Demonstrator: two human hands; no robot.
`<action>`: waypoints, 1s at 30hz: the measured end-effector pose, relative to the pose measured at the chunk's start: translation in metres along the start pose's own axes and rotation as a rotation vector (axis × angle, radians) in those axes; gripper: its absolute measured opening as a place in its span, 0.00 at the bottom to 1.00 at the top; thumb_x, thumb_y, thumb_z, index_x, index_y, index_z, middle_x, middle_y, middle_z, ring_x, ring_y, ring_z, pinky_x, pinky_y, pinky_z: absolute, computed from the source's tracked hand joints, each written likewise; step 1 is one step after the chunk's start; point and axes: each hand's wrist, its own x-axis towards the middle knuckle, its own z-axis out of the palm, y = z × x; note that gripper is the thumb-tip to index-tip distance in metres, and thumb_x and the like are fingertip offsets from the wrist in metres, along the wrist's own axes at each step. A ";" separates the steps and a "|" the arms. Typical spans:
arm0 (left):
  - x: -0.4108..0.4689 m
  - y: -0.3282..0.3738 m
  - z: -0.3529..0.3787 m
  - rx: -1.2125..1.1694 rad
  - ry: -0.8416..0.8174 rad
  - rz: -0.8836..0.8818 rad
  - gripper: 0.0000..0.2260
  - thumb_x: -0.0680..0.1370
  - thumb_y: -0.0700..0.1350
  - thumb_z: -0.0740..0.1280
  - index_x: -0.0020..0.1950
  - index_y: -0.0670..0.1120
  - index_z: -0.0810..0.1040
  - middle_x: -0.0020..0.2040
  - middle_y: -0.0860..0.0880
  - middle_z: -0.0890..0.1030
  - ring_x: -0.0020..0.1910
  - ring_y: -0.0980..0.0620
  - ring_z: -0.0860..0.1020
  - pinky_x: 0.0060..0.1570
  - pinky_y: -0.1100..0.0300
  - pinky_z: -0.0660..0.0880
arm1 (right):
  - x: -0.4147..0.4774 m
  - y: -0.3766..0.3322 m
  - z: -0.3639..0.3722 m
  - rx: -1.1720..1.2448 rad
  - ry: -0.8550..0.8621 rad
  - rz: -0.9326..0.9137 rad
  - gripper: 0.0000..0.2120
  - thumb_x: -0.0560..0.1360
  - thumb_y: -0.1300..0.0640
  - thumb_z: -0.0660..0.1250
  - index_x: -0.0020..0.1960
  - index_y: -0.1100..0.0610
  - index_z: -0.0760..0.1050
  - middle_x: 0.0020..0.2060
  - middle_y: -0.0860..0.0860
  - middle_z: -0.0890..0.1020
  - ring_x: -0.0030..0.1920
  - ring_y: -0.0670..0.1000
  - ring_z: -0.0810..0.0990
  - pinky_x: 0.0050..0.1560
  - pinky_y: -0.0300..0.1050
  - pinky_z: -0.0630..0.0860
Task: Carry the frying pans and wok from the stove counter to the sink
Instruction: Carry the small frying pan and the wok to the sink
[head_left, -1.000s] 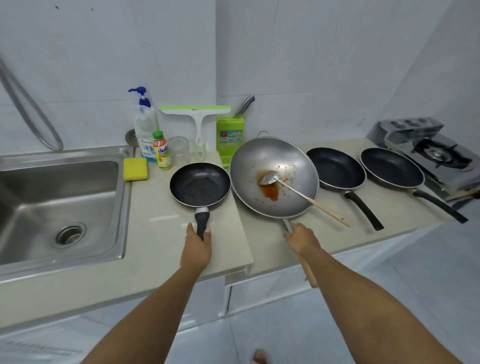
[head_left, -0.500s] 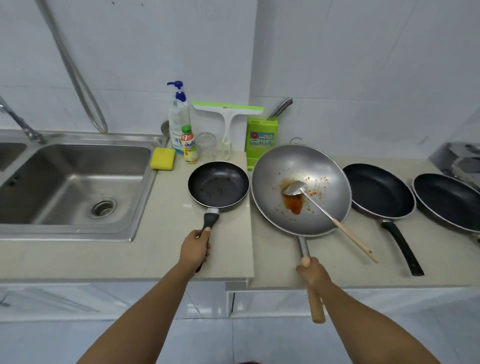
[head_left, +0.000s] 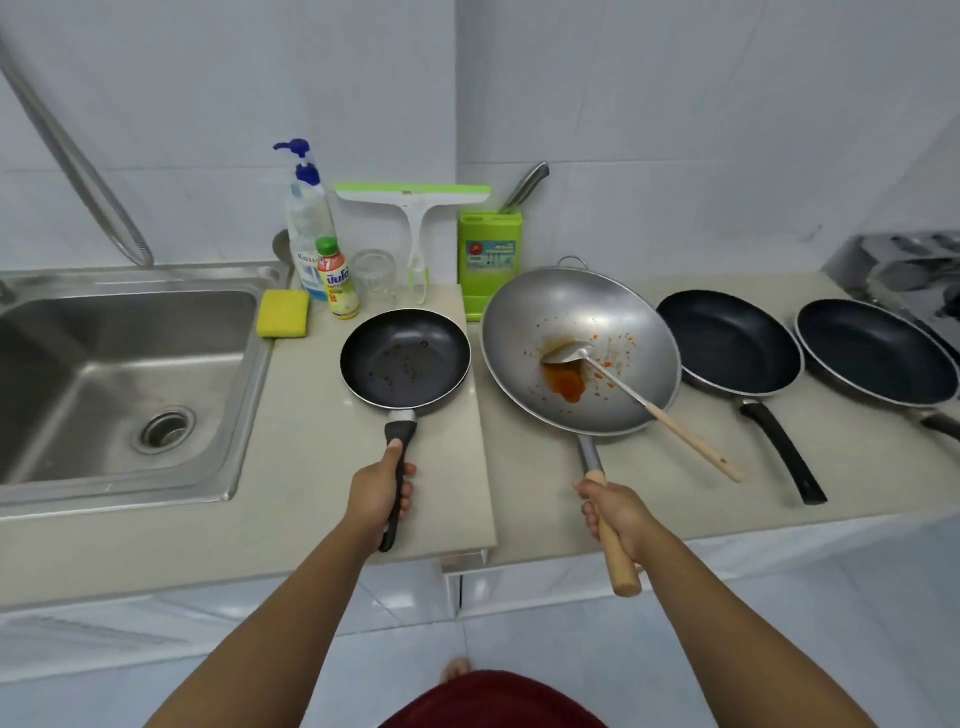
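My left hand (head_left: 378, 496) grips the black handle of a small black frying pan (head_left: 405, 358) in the middle of the counter. My right hand (head_left: 615, 514) grips the wooden handle of a steel wok (head_left: 566, 317) smeared with red sauce; a metal ladle (head_left: 623, 379) with a wooden handle lies inside it. To the right, two more black frying pans, one (head_left: 730, 348) beside the wok and another (head_left: 878, 353) at the frame edge, rest on the counter. The steel sink (head_left: 119, 374) is at the left.
Behind the small pan stand a yellow sponge (head_left: 283, 313), a soap pump bottle (head_left: 307, 218), a small drink bottle (head_left: 340, 280), a glass jar (head_left: 375, 275), a green squeegee (head_left: 415, 208) and a green knife block (head_left: 491, 260). A gas stove (head_left: 914, 275) sits far right.
Both hands have closed more firmly around the handles. My view has shifted slightly right and back; the small pan and wok stay in the same places on the counter.
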 end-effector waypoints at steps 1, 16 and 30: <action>-0.001 -0.002 0.000 0.004 0.023 0.016 0.23 0.81 0.58 0.61 0.41 0.39 0.79 0.26 0.47 0.71 0.22 0.50 0.67 0.26 0.59 0.66 | -0.002 0.000 0.003 -0.015 0.017 -0.011 0.08 0.75 0.58 0.70 0.40 0.59 0.73 0.24 0.52 0.73 0.21 0.47 0.69 0.20 0.36 0.69; -0.025 -0.013 -0.026 0.009 0.224 0.161 0.25 0.77 0.61 0.65 0.33 0.40 0.78 0.22 0.50 0.76 0.21 0.51 0.71 0.29 0.58 0.70 | -0.064 -0.020 -0.033 -0.205 0.084 -0.164 0.07 0.76 0.58 0.68 0.42 0.62 0.74 0.26 0.56 0.74 0.24 0.51 0.70 0.24 0.40 0.70; -0.149 -0.064 -0.037 -0.166 0.476 0.193 0.24 0.78 0.60 0.64 0.36 0.40 0.79 0.24 0.49 0.76 0.22 0.52 0.71 0.26 0.59 0.69 | -0.135 -0.033 -0.036 -0.353 -0.167 -0.365 0.10 0.76 0.56 0.70 0.39 0.58 0.74 0.24 0.53 0.73 0.22 0.49 0.70 0.22 0.38 0.69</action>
